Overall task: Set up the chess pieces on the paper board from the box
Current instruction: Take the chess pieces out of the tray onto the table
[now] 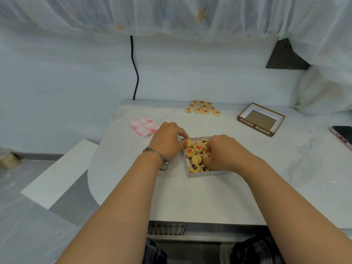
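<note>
A shallow white box (202,174) sits mid-table, holding several round wooden chess pieces (196,159) with red or black characters. My left hand (167,140), with a metal bracelet on the wrist, pinches one piece (189,143) at the box's upper left corner. My right hand (224,151) reaches into the box's right side, fingers curled down among the pieces; whether it grips one is hidden. The paper board (144,126), printed with red lines, lies folded to the left behind my left hand. A cluster of several red-marked pieces (202,108) lies at the far edge of the table.
The box lid (261,119) lies upside down at the back right. A phone (342,137) rests at the right edge. A black cable (135,73) hangs down behind the table. A low white bench (57,174) stands to the left.
</note>
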{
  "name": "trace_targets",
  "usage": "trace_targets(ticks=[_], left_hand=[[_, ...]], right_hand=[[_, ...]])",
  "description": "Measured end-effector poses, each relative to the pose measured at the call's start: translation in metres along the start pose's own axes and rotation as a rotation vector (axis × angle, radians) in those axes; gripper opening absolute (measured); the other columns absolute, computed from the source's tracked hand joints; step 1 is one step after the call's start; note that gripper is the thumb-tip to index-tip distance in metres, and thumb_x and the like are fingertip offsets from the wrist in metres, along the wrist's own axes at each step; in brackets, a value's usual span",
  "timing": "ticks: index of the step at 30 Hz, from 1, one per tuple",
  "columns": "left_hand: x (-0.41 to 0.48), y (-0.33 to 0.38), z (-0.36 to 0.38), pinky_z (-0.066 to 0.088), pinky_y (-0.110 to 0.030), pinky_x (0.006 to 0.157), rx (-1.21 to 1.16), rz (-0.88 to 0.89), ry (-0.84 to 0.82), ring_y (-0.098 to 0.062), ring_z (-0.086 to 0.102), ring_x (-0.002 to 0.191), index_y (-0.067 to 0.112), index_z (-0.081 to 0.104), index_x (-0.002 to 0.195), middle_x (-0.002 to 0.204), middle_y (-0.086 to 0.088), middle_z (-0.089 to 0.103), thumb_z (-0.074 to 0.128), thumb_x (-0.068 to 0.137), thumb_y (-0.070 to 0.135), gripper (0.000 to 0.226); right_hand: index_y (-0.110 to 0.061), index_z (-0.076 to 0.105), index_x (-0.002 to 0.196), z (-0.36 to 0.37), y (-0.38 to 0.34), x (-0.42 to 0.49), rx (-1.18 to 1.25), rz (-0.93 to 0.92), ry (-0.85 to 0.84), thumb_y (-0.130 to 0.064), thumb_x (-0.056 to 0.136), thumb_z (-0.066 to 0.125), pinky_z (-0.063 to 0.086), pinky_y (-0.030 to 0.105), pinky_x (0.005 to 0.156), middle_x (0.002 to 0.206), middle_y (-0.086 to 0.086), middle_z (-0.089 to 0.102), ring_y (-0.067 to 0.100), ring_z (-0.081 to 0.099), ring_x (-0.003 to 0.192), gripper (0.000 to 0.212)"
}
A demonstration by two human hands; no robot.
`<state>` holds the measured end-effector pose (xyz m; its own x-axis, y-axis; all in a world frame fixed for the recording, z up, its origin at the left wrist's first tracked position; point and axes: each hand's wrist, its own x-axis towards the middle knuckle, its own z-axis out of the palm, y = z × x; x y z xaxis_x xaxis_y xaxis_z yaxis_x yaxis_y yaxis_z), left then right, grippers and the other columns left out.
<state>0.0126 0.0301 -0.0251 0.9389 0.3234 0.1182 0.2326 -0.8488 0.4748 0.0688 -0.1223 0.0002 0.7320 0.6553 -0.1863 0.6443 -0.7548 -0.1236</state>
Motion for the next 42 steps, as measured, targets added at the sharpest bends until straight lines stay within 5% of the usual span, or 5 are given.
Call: trace_targets(ticks=[7, 16, 22, 36, 42], left_hand=[[-0.002, 0.002, -0.003, 0.036, -0.026, 0.084, -0.045, 0.040, -0.005, -0.019, 0.044, 0.108, 0.025, 0.071, 0.104, 0.112, -0.002, 0.059, 0.062, 0.087, 0.026, 0.019], [-0.001, 0.004, -0.001, 0.040, -0.029, 0.091, 0.085, 0.061, -0.015, -0.019, 0.042, 0.113, 0.024, 0.068, 0.108, 0.117, -0.001, 0.056, 0.065, 0.085, 0.031, 0.024], [-0.001, 0.006, 0.000, 0.041, -0.028, 0.087, 0.097, 0.051, 0.011, -0.019, 0.044, 0.110, 0.022, 0.069, 0.104, 0.112, -0.002, 0.058, 0.060, 0.088, 0.029, 0.021], [-0.004, 0.009, -0.017, 0.027, -0.028, 0.098, -0.143, -0.004, -0.318, -0.019, 0.034, 0.126, 0.016, 0.073, 0.088, 0.132, 0.000, 0.047, 0.064, 0.086, 0.028, 0.015], [-0.005, 0.004, -0.016, 0.030, -0.028, 0.094, -0.093, -0.008, -0.197, -0.018, 0.035, 0.121, 0.020, 0.072, 0.089, 0.123, 0.000, 0.050, 0.070, 0.080, 0.035, 0.018]], right_hand=[[-0.010, 0.067, 0.096, -0.016, 0.008, 0.000, 0.148, -0.020, 0.098, -0.026, 0.083, 0.062, 0.051, 0.031, 0.073, 0.092, 0.005, 0.065, 0.020, 0.060, 0.084, 0.022], [-0.013, 0.042, 0.059, 0.001, 0.002, 0.004, -0.030, -0.036, -0.045, -0.025, 0.082, 0.062, 0.030, 0.023, 0.047, 0.058, 0.001, 0.041, 0.013, 0.037, 0.051, 0.032], [-0.005, 0.067, 0.092, -0.004, 0.004, 0.003, -0.015, -0.067, -0.070, -0.033, 0.082, 0.068, 0.044, 0.028, 0.063, 0.086, 0.009, 0.065, 0.022, 0.059, 0.075, 0.029], [-0.012, 0.050, 0.066, 0.000, 0.006, 0.007, -0.058, -0.056, -0.030, -0.023, 0.081, 0.064, 0.031, 0.023, 0.048, 0.059, 0.001, 0.043, 0.014, 0.038, 0.053, 0.024], [-0.016, 0.065, 0.108, -0.013, 0.012, 0.008, 0.159, -0.127, 0.163, -0.018, 0.089, 0.057, 0.041, 0.023, 0.075, 0.107, 0.000, 0.062, 0.014, 0.053, 0.092, 0.021]])
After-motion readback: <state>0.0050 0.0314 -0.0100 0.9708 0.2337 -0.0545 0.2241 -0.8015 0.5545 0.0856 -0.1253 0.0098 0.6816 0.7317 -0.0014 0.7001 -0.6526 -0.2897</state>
